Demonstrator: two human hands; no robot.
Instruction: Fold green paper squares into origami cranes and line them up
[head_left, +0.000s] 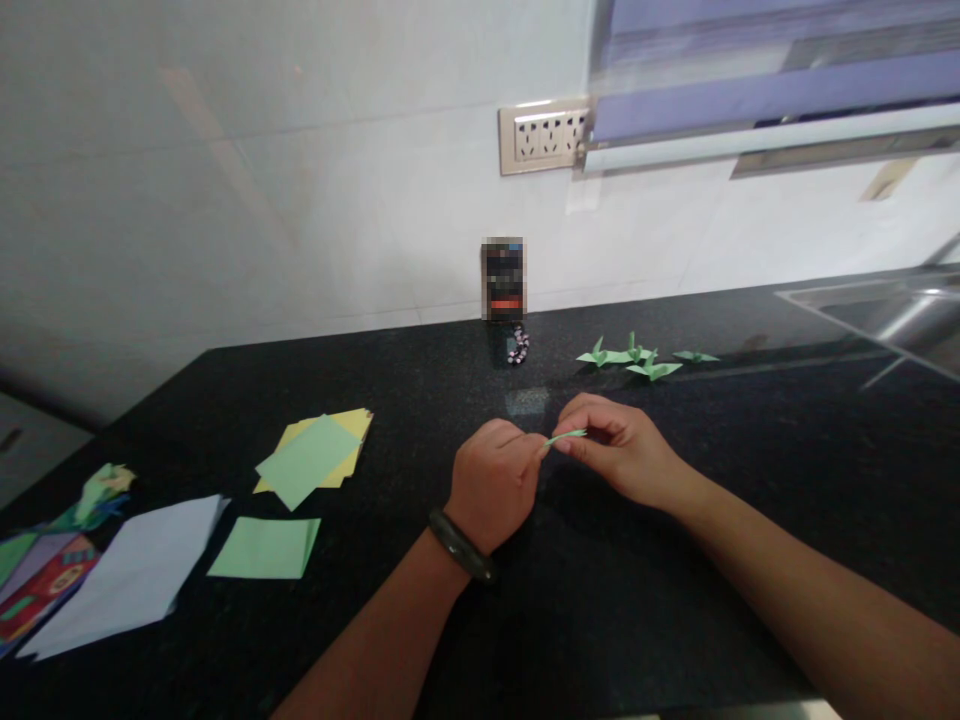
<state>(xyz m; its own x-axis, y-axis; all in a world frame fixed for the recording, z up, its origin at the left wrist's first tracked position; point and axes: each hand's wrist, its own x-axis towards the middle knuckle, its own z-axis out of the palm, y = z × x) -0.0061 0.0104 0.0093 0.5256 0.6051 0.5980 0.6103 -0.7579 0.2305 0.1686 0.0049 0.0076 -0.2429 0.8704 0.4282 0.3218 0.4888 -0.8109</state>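
Between my two hands is a small, narrow piece of folded green paper (568, 436), held above the dark countertop. My left hand (497, 478), with a dark bangle on its wrist, is closed and pinches the paper's left end between thumb and finger. The fingers of my right hand (619, 447) are closed around its right end. Beyond my right hand, several folded green paper cranes (654, 368) stand on the counter. How the held paper is folded in detail is too small to make out.
On the left lie yellow and green paper sheets (311, 462), a folded green sheet (262, 548), white paper (142, 570) and a colourful packet (49, 590). A phone-like object (504, 279) with a beaded strap (519, 346) leans on the wall. A metal sink (900, 315) is at right.
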